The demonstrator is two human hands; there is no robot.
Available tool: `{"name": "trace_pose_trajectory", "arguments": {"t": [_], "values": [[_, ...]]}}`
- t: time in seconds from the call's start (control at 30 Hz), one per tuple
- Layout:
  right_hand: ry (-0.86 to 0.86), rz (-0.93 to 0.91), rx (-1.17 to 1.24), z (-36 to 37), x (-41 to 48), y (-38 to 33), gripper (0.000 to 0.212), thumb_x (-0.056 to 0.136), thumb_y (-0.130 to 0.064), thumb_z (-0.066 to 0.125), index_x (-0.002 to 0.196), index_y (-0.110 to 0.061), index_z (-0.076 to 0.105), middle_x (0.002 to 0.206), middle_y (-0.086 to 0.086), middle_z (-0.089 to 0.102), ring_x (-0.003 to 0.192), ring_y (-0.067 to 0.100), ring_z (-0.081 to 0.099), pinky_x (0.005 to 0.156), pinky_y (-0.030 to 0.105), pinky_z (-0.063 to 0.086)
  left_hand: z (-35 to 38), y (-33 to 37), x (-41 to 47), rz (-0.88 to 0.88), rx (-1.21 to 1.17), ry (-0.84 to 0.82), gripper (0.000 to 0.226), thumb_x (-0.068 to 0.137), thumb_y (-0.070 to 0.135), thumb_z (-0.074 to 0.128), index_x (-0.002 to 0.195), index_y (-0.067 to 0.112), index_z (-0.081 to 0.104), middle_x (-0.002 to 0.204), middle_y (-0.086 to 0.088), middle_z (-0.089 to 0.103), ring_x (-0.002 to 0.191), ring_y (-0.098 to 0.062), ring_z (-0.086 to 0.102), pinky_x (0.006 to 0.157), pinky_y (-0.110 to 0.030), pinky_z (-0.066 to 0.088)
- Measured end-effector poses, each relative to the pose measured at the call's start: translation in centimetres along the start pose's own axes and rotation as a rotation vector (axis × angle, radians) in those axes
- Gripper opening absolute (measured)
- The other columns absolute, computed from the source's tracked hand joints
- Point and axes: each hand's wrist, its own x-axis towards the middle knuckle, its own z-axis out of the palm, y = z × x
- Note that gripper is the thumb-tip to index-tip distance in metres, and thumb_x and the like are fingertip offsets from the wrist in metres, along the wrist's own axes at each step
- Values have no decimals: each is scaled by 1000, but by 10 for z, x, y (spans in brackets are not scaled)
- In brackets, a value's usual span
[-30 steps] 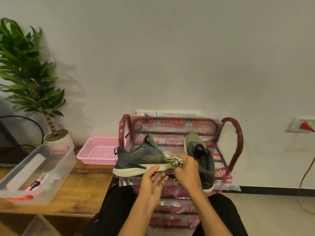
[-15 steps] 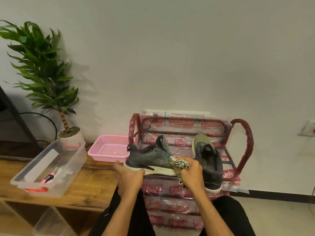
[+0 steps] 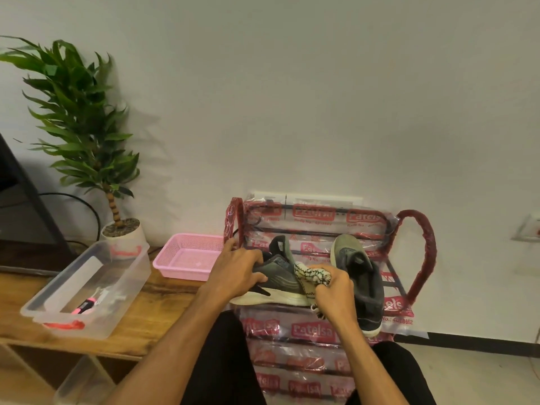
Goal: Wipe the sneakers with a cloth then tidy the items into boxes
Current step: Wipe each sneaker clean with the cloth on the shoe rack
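A patterned cloth (image 3: 307,276) is clutched in the curled fingers of the right hand (image 3: 336,292) and pressed against the toe end of a grey sneaker (image 3: 282,283). That sneaker is gripped round its heel by the left hand (image 3: 236,273). It is held over the top of a plastic-wrapped shoe rack (image 3: 416,252), where a second sneaker (image 3: 363,283) is lying just to the right. On the wooden table (image 3: 146,312) to the left, a clear plastic box (image 3: 58,312) is seen, then a pink basket (image 3: 175,268), and farthest a potted plant (image 3: 81,127).

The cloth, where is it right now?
In the head view the patterned cloth is bunched in the right hand, low and just right of centre, against the toe of the grey sneaker that the left hand holds, beside the second sneaker.
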Motion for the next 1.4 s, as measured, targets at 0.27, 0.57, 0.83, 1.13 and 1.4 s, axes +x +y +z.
{"name": "trace_pose_trajectory", "arguments": {"t": [0.27, 0.57, 0.83, 1.13, 1.4], "values": [[122, -268, 103, -21, 0, -47, 45, 78, 10, 58, 104, -23, 73, 92, -13, 71, 86, 1, 65, 74, 26, 57, -28, 33, 1, -37, -174, 124, 27, 88, 51, 64, 95, 27, 53, 84, 11, 59, 78, -14, 57, 74, -34, 46], [-28, -484, -201, -18, -10, -73, 50, 72, 8, 53, 105, -26, 72, 101, -7, 70, 91, 14, 63, 75, 38, 53, -30, 51, 20, -297, -892, -82, 20, 100, 23, 50, 81, 19, 44, 85, -4, 52, 76, -14, 47, 67, -32, 39], [-283, -412, -352, -49, -15, -49, 38, 63, -5, 52, 83, -32, 70, 82, -13, 70, 80, 13, 65, 68, 42, 54, -15, 69, 29, -291, -756, 142, 16, 98, 27, 55, 92, 19, 42, 87, -3, 57, 81, -22, 59, 64, -34, 41], [193, -166, -107, -69, -2, -19, 47, 70, 11, 58, 83, -31, 75, 69, -26, 60, 70, 1, 59, 61, 38, 58, 14, 112, 30, -49, -1, 190, 31, 101, 16, 40, 132, 14, 34, 104, -10, 71, 89, -33, 67, 63, -37, 37], [196, -135, -52, -76, 1, -7, 47, 73, 11, 58, 88, -31, 74, 79, -23, 65, 78, -1, 62, 69, 30, 57, 40, 131, 20, 32, 133, 85, 34, 95, 6, 43, 128, 11, 36, 103, -10, 72, 90, -33, 68, 64, -35, 33]]}}
